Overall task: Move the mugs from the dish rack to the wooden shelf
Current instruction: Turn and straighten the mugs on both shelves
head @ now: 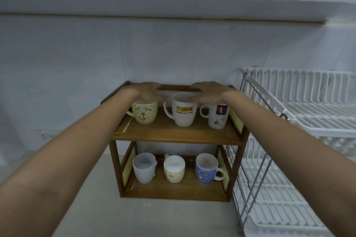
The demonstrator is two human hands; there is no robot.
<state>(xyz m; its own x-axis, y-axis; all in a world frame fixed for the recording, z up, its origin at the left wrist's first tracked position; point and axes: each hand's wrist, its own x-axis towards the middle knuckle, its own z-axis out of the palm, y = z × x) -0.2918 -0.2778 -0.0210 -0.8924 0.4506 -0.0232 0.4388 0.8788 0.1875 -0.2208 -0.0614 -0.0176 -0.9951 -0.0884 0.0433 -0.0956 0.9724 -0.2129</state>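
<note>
Head view: glossy ceramic mugs (184,109) (six) fill slatted wooden shelf (173,134).

Wooden shelf (174,136) on the counter (134,219), dish rack (300,121) just right of it. Three mugs on shelf's upper tier, three on lower tier. Both hands over upper tier.

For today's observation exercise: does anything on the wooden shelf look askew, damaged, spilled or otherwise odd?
Nothing stands out. Six mugs stand upright on the wooden shelf, three per tier, none tipped or visibly chipped. Handles face different ways. The dish rack shows no mugs.
</note>
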